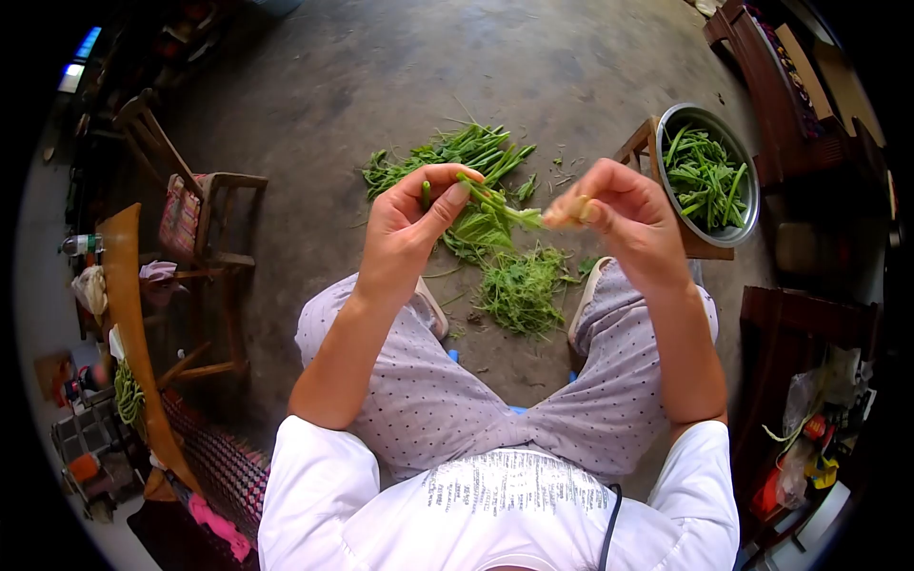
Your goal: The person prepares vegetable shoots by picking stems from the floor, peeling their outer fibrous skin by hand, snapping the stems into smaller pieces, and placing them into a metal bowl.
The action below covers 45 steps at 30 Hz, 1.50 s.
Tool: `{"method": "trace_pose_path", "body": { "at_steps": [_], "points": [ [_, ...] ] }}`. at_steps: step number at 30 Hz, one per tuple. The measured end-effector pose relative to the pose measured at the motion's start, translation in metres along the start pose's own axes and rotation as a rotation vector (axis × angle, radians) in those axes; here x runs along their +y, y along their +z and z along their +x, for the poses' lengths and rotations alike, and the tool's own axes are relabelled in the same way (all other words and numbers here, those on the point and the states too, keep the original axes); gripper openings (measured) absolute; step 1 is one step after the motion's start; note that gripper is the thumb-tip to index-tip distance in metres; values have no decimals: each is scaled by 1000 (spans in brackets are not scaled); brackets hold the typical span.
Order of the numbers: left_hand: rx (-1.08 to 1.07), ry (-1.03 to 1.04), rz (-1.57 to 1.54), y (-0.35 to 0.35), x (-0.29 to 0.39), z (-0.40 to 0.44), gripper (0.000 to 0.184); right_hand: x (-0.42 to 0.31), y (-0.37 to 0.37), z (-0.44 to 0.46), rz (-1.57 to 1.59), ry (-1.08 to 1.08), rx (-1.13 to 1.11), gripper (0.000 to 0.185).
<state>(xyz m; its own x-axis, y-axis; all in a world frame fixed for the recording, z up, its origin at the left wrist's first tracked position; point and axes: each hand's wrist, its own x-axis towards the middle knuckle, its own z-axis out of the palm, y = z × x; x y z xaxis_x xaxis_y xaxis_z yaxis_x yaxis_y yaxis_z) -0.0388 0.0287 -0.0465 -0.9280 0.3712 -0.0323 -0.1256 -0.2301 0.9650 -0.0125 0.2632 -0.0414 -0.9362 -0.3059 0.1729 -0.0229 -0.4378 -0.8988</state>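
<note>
My left hand (411, 217) is closed, with the thumb and index finger pinching a leafy green stem (495, 202) that points toward the right hand. A wilted-looking leaf hangs from the stem. To the right of its pale tip, my right hand (633, 226) has its fingers pinched together. Those fingertips are blurred, so I cannot make out what is in them. Beyond my hands, a pile of long green stems (476, 150) lies on the floor. Nearer, between my feet, sits a heap of thin, stringy green scraps (522, 290).
At right, a metal basin (664, 143) holding green stem pieces (703, 179) rests on a wooden stool (706, 249). A wooden chair (224, 181) and a table edge (133, 314) stand left. Dark wooden furniture (776, 333) lines the right side. Bits of greens dot the concrete floor.
</note>
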Motion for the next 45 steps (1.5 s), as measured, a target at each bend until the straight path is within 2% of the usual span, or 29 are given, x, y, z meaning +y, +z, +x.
{"method": "trace_pose_path", "body": {
  "at_steps": [5,7,8,9,10,11,12,14,15,17,18,20,23,26,27,28,29,30,31,32,34,36,37,38,39,40,41,43,45],
  "points": [
    [114,59,-67,-13,2,2,17,-20,-21,-7,116,22,-135,16],
    [132,31,-141,-15,5,0,19,-23,-23,-9,92,146,-224,19],
    [120,-49,-250,-18,6,-1,19,-24,-23,-7,-84,361,-304,25],
    [105,-130,-359,-19,7,-1,19,-14,-18,-11,-86,361,-302,25],
    [102,-129,-361,-21,4,0,19,8,-9,-18,-673,267,-359,26],
    [62,-202,-550,-25,0,1,22,27,-3,-21,-1256,150,-402,28],
    [26,-275,-736,-29,-4,1,25,39,-1,-20,-1250,148,-405,28],
    [47,-334,-757,-30,-7,-1,26,56,5,-21,-1522,445,-582,18],
    [54,-383,-779,-28,-9,2,26,63,8,-22,-1528,446,-575,18],
    [92,-383,-766,-19,-15,6,25,71,17,-30,-1435,174,-478,15],
    [134,-389,-754,-11,-18,11,25,72,21,-32,-1468,211,-486,21],
    [61,-434,-718,13,-27,29,25,77,20,-37,-1545,331,-548,38],
    [-101,-524,-596,75,-35,67,24,106,9,-53,-1673,344,-581,21],
    [-213,-494,-596,169,-54,129,24,135,-5,-47,-1575,472,-633,26],
    [-166,-495,-464,201,-57,145,37,132,-9,-48,-1566,465,-655,26],
    [-110,-490,-328,223,-68,158,45,126,-11,-50,-1266,334,-411,32],
    [-51,-489,-188,237,-80,169,52,122,-9,-53,-1079,349,-293,34],
    [-42,-326,-67,243,-106,178,57,118,-7,-55,-877,345,-179,36],
    [-46,-161,56,240,-133,185,61,114,-5,-56,-682,324,-74,39],
    [67,-17,222,232,-149,180,57,114,-9,-57,-632,419,-34,38],
    [121,306,330,187,-142,152,50,119,-10,-55,-566,524,12,37],
    [245,328,561,120,-177,141,41,124,-11,-46,-1664,834,-899,42],
    [327,222,640,82,-204,137,32,124,-12,-47,-1635,926,-908,44],
    [428,85,628,38,-248,133,30,126,-16,-57,-1749,782,-820,44],
    [482,-211,820,-6,-287,128,33,130,-17,-69,-1848,639,-731,45],
    [460,-494,924,-42,-313,124,37,132,-16,-69,-1838,654,-730,45],
    [338,-655,1060,-70,-332,120,38,129,-16,-67,-1855,608,-655,44],
    [265,-658,1173,-102,-358,118,33,123,-14,-62,-1870,580,-580,43],
    [236,-352,1252,-115,-378,124,33,119,-11,-54,-1810,681,-649,40]
  ]
}}
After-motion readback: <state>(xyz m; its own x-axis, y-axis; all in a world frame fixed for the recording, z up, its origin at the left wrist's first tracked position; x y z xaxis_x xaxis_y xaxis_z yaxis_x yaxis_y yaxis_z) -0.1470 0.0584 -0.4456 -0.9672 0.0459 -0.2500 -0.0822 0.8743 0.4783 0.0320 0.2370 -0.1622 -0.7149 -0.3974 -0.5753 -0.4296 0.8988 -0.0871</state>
